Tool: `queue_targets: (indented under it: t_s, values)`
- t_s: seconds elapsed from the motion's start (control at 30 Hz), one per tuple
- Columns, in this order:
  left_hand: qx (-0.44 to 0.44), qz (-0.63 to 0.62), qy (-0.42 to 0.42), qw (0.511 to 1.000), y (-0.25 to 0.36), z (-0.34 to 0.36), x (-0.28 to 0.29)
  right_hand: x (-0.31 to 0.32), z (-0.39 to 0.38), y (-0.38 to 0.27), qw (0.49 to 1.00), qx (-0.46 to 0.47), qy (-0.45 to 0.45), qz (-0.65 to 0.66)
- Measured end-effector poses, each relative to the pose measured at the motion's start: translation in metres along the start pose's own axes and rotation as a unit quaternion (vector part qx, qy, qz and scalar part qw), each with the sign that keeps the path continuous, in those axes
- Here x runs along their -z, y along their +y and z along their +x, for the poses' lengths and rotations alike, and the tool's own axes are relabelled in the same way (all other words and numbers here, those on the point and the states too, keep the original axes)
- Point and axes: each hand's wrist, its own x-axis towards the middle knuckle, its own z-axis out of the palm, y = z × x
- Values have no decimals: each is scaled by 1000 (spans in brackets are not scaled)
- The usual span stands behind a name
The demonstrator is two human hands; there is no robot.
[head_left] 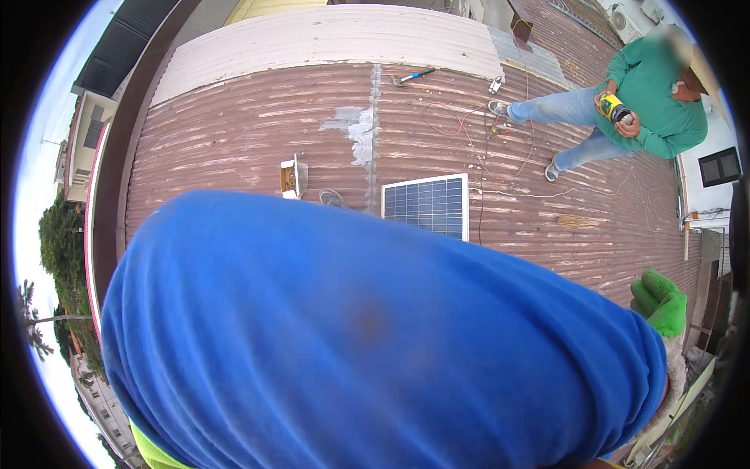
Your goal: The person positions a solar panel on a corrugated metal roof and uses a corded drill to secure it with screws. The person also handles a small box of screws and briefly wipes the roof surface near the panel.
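Observation:
A blue sleeve fills the lower middle, my left arm crossing close in front from left to right. Past its cuff, my left hand shows at the right edge in a green glove with a greyish knit wrist. The gloved fingers look curled together; whatever they may hold is hidden. My right hand is out of sight. Beyond the sleeve, a solar panel with a white frame lies on the corrugated roof, its lower part covered by my arm.
A person in a green top stands at the upper right, holding a yellow-and-black object. A hammer, an open box, a shoe, a straw bundle and loose cables lie on the roof.

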Motion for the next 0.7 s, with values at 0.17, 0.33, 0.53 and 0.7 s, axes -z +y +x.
queue_targets:
  t_s: [0.17, 0.33, 0.53, 0.7]
  values:
    - [-34, -12, -6, 999, -8, 18, -20, 29, -21, 37, 998, -40, 51, 24]
    - [-51, -17, 20, 998, 3, 13, -6, 20, 9, 13, 995, -20, -15, -102]
    - [-43, -85, 172, 981, -3, 0, -10, 18, 34, -2, 996, -31, 24, -76]
    - [279, -183, 224, 916, -60, -64, -138, 19, 38, -18, 998, 22, 0, -60]
